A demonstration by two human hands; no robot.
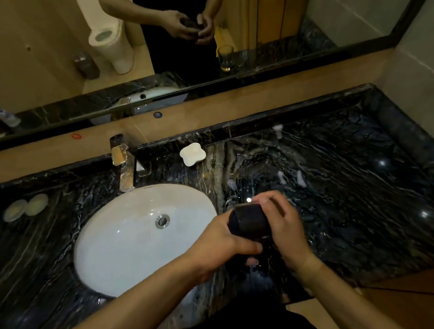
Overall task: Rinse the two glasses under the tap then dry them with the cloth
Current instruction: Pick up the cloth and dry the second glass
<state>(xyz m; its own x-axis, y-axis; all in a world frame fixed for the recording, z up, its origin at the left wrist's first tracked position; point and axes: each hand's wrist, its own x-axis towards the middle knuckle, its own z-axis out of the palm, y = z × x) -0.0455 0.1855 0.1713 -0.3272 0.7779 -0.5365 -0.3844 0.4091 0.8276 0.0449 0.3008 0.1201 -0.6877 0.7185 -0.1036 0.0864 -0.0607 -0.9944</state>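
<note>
1. Closest to the camera, a glass (250, 222) is held over the counter (361, 183), wrapped in a dark cloth (234, 222). The left hand (214, 244) is curled round the cloth end and the right hand (283, 226) is curled round the glass, so drying looks underway.
2. Just left, the sink (129, 237) sits unused, and no water can be seen at the tap (122, 166).
3. Further back, the second glass can't really be made out on the counter; only a reflected one (225, 57) is seen in the mirror, so its state can't be told.
</note>
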